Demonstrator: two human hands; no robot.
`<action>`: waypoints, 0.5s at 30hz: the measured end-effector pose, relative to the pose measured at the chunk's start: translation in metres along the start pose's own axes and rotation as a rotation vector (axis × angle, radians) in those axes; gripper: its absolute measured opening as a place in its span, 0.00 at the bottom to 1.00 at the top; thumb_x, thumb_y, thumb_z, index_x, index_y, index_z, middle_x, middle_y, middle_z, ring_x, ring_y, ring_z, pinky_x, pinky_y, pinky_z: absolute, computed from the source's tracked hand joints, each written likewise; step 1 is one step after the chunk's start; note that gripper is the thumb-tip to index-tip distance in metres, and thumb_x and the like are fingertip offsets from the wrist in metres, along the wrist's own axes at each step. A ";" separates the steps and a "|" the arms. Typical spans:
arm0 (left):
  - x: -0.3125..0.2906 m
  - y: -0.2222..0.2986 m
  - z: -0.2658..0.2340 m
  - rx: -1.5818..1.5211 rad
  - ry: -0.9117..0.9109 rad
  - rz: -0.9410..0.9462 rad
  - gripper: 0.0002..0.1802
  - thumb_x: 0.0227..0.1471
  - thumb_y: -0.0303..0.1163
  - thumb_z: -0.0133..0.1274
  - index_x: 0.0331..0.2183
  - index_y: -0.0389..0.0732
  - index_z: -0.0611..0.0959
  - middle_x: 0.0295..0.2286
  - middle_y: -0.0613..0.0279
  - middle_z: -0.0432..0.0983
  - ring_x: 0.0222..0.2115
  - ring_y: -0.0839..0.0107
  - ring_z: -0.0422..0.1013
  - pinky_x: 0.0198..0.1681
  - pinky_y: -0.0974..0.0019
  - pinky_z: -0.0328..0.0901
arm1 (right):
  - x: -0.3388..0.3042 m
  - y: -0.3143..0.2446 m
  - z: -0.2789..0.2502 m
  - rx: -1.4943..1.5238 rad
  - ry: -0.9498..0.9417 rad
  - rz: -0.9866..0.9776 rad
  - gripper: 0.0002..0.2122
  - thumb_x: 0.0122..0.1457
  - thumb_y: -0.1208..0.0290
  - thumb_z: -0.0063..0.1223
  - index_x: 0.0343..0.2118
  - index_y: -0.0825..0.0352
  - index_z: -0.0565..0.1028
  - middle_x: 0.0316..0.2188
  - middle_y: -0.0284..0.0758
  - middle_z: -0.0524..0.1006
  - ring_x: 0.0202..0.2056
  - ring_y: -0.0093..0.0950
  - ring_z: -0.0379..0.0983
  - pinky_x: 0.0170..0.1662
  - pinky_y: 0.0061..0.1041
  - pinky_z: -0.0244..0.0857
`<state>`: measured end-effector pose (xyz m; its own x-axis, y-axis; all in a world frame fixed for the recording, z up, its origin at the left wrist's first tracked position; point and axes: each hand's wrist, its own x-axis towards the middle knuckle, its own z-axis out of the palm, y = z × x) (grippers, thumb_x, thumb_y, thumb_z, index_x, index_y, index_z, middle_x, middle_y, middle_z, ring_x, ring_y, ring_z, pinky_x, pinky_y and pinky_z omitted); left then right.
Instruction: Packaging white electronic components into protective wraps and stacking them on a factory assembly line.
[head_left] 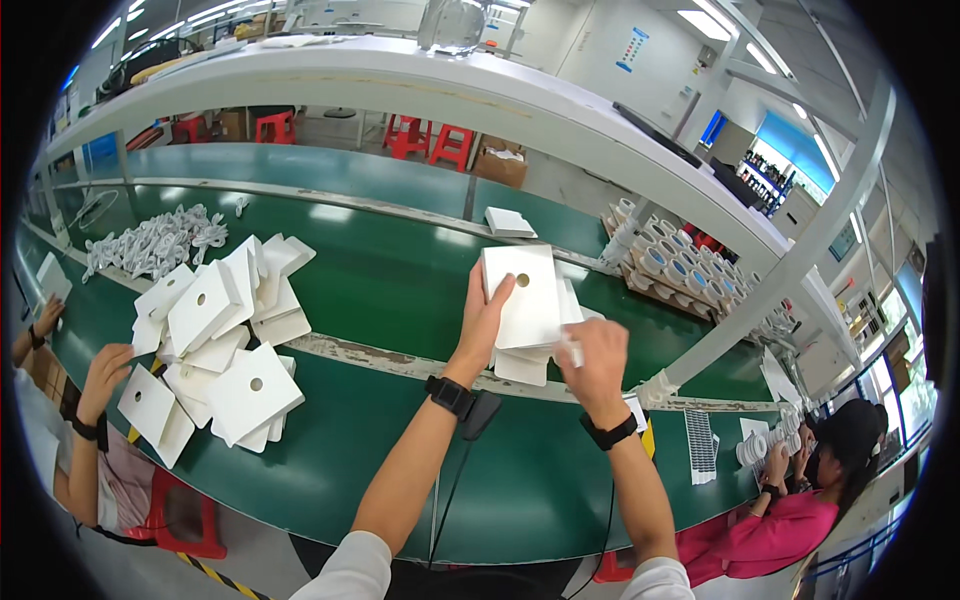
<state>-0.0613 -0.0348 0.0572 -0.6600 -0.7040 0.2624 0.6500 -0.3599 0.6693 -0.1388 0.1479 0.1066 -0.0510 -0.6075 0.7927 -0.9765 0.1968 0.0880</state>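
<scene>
My left hand [482, 325] is closed round the left side of a flat white box [527, 310] with a small round hole in its face, the thumb lying on the front. Beneath and behind that box, more white boxes [522, 368] stick out. At the box's lower right corner is my right hand [597, 362], slightly blurred, its fingers curled together. A small whitish bit shows at those fingertips, too indistinct to name. Left of my hands, a loose heap of similar white boxes [255, 388] spreads over the green work surface [370, 450].
Bundled white cables [160, 243] lie at the far left. One white box [510, 222] rests farther back. White rolls [680, 262] fill a rack under the raised shelf [560, 100], near a slanting post [780, 250]. Co-workers' hands, one at left [103, 378], another at right [778, 464], flank me.
</scene>
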 end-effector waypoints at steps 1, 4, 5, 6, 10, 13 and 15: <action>0.003 -0.003 0.003 0.126 0.044 0.055 0.34 0.68 0.35 0.48 0.68 0.37 0.57 0.66 0.51 0.57 0.65 0.62 0.57 0.67 0.62 0.53 | 0.000 0.003 -0.002 0.014 0.095 0.109 0.09 0.59 0.74 0.57 0.42 0.65 0.77 0.36 0.36 0.76 0.45 0.35 0.73 0.52 0.33 0.65; 0.018 -0.019 0.016 0.223 0.052 0.088 0.34 0.68 0.37 0.47 0.68 0.36 0.57 0.66 0.51 0.59 0.64 0.62 0.59 0.66 0.63 0.54 | -0.005 0.060 0.035 0.509 0.102 0.571 0.13 0.66 0.66 0.52 0.48 0.67 0.75 0.44 0.36 0.77 0.51 0.33 0.71 0.58 0.31 0.61; 0.023 -0.023 0.013 0.209 0.058 0.064 0.34 0.68 0.39 0.46 0.68 0.35 0.57 0.65 0.52 0.60 0.64 0.62 0.59 0.66 0.63 0.53 | -0.006 0.072 0.045 0.781 0.096 0.795 0.15 0.70 0.62 0.49 0.52 0.68 0.75 0.48 0.36 0.77 0.54 0.32 0.70 0.60 0.30 0.59; 0.029 -0.027 0.013 0.195 0.064 0.039 0.35 0.69 0.40 0.46 0.68 0.34 0.57 0.65 0.52 0.61 0.64 0.62 0.60 0.66 0.64 0.53 | -0.012 0.080 0.053 0.782 0.117 0.799 0.15 0.70 0.62 0.49 0.52 0.68 0.75 0.48 0.36 0.77 0.54 0.32 0.70 0.60 0.30 0.59; 0.046 -0.032 0.027 0.221 0.085 -0.059 0.34 0.69 0.42 0.44 0.67 0.32 0.59 0.64 0.52 0.62 0.64 0.62 0.60 0.66 0.64 0.53 | -0.017 0.073 0.086 1.329 0.147 1.072 0.25 0.73 0.51 0.41 0.59 0.68 0.71 0.57 0.34 0.74 0.59 0.29 0.67 0.64 0.28 0.55; 0.069 -0.041 0.008 0.184 0.042 -0.138 0.33 0.70 0.44 0.42 0.67 0.34 0.61 0.64 0.51 0.61 0.63 0.62 0.61 0.64 0.64 0.57 | -0.006 0.062 0.105 1.572 0.070 1.020 0.28 0.72 0.49 0.42 0.63 0.69 0.68 0.60 0.34 0.71 0.60 0.28 0.65 0.65 0.27 0.53; 0.072 -0.042 0.004 0.177 0.037 -0.205 0.33 0.70 0.46 0.41 0.67 0.35 0.62 0.64 0.50 0.61 0.62 0.63 0.62 0.63 0.64 0.59 | -0.001 0.052 0.109 1.560 0.099 1.037 0.29 0.72 0.48 0.41 0.63 0.69 0.67 0.60 0.34 0.71 0.60 0.27 0.65 0.65 0.27 0.53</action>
<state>-0.1377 -0.0680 0.0510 -0.7548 -0.6504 0.0851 0.4258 -0.3871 0.8178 -0.2123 0.0752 0.0445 -0.7159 -0.6701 0.1961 0.1393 -0.4123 -0.9003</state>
